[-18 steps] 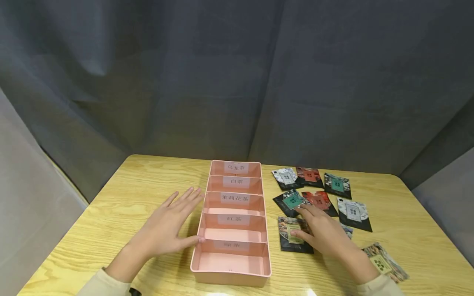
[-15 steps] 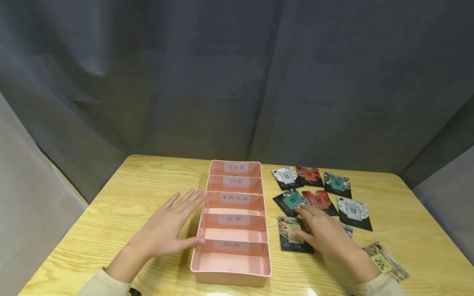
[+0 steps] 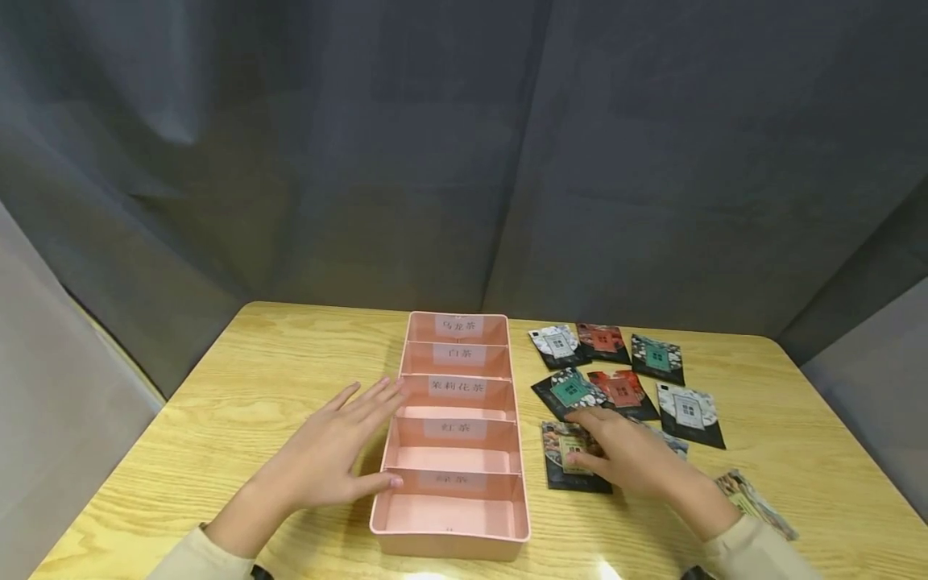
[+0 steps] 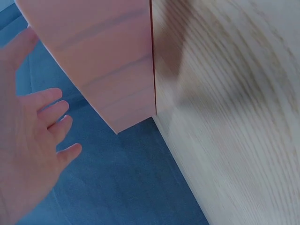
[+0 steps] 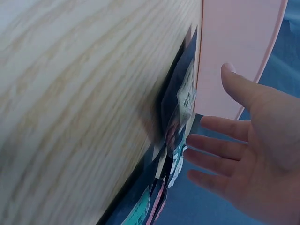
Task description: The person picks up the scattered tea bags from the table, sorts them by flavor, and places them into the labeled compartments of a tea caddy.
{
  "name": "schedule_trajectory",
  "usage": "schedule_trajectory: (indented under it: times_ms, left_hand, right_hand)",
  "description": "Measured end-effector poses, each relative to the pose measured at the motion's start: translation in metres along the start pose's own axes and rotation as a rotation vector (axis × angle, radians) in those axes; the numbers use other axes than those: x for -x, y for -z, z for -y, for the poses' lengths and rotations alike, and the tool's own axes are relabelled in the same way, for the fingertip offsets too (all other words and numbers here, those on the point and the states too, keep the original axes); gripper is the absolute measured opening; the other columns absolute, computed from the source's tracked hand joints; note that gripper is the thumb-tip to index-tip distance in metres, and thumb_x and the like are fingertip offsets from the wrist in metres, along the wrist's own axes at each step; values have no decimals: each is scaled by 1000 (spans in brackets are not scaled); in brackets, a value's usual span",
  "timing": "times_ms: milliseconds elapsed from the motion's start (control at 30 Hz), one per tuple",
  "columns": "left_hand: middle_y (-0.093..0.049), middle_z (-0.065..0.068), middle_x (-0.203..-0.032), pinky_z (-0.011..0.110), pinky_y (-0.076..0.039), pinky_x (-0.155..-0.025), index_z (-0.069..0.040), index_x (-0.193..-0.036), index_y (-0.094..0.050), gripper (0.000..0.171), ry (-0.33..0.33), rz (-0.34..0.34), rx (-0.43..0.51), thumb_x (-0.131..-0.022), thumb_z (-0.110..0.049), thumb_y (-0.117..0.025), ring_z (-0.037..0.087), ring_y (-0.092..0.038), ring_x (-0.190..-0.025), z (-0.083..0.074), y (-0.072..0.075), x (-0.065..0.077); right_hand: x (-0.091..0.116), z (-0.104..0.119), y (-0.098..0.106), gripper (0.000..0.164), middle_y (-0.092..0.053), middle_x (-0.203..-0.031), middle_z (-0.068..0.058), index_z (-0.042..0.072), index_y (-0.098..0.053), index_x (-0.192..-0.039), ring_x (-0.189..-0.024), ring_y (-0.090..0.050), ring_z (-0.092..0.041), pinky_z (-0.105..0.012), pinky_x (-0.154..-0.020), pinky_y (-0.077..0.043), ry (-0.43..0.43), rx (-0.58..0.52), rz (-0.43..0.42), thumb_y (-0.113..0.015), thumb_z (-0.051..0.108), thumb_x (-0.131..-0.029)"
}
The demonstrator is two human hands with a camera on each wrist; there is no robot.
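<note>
A pink box (image 3: pixel 457 459) with five labelled compartments stands at the middle of the tabletop (image 3: pixel 312 346), one end close to the far edge, where a dark curtain (image 3: pixel 377 161) hangs. The left hand (image 3: pixel 329 451) is beside the box's left side, fingers straight and spread, holding nothing; its thumb overlaps the rim of the compartment nearest the person — whether it touches cannot be told. The right hand (image 3: pixel 631 451) is above the packets to the right of the box, its fingers loosely extended, with nothing gripped. Beneath its thumb lies a yellow-label packet (image 3: pixel 561 475), just beside the box. Toward the far edge lie a white-label packet (image 3: pixel 557 345), a red-label packet (image 3: pixel 602 341) and a green-label packet (image 3: pixel 656 358). Nearer the hand are a second green-label packet (image 3: pixel 569 391), a second red-label packet (image 3: pixel 622 391) and, toward the tabletop's right edge, a second white-label packet (image 3: pixel 689 412). Another packet (image 3: pixel 676 445) is mostly hidden by the right hand — its label cannot be seen — and a second yellow-label packet (image 3: pixel 757 503) lies near the right wrist, partly covered.
</note>
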State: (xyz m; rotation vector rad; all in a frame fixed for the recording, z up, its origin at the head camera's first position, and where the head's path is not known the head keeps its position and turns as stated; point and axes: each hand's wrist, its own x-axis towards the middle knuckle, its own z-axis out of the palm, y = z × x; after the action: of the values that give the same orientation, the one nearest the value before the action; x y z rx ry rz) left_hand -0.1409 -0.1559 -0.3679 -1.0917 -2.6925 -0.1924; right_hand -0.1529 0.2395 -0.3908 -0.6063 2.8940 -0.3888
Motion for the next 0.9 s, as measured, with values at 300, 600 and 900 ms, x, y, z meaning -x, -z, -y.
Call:
schedule_trajectory:
  times_ms: [300,600,900]
  left_hand:
    - [-34,10,-156,51,-26,-121,-7,-149,-34,91,-15,43,15,-82,-62,-61,25,-31,-146,3,0,-3]
    - [-38,11,-154,51,-26,-121,-6,-148,-35,88,-21,101,54,-83,-60,-60,25,-34,-145,6,2,-6]
    - [-37,12,-155,51,-27,-120,-6,-148,-36,86,7,120,104,-84,-59,-59,26,-34,-145,9,-1,-5]
  right_hand:
    - [-5,-2,-1,57,-60,-131,-14,9,-56,-131,-115,-62,-30,-46,-88,-56,52,24,3,-64,46,-88]
    - [-5,-2,-1,56,-62,-128,-12,11,-57,-129,-112,-63,-29,-45,-86,-57,38,29,30,-64,47,-87]
    - [-6,-4,-2,57,-62,-128,-12,11,-57,-129,-112,-63,-28,-45,-86,-57,51,19,33,-63,48,-87]
